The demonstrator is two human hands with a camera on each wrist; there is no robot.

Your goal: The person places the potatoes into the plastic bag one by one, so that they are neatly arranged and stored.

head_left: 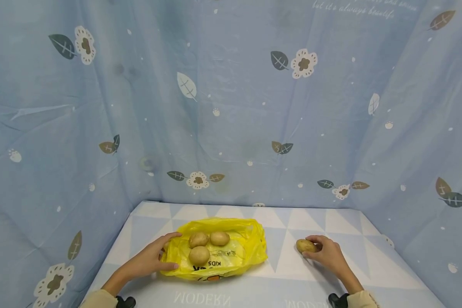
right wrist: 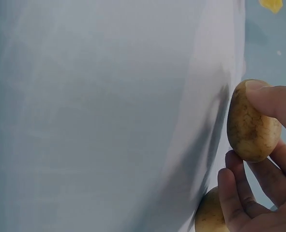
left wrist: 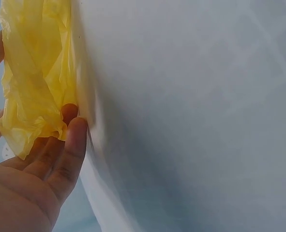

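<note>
A yellow plastic bag [head_left: 250, 239] lies on its side on the table, its mouth spread upward. Three potatoes [head_left: 199, 256] sit together in its left half. At the bag's left end my left hand [head_left: 150, 256] holds the rim, thumb on the near side and index finger on the far side. The left wrist view shows the crumpled bag end [left wrist: 36, 72] between the fingers. To the right of the bag, my right hand [head_left: 327, 254] pinches a potato [right wrist: 251, 125] between thumb and fingers. Another potato [right wrist: 210, 212] lies below that hand, hidden in the head view.
A cloth with pale blue and white triangles covers the table [head_left: 285, 273]. Blue patterned curtains [head_left: 231, 128] hang behind it and along both sides. The tabletop stretches between the bag and the right hand.
</note>
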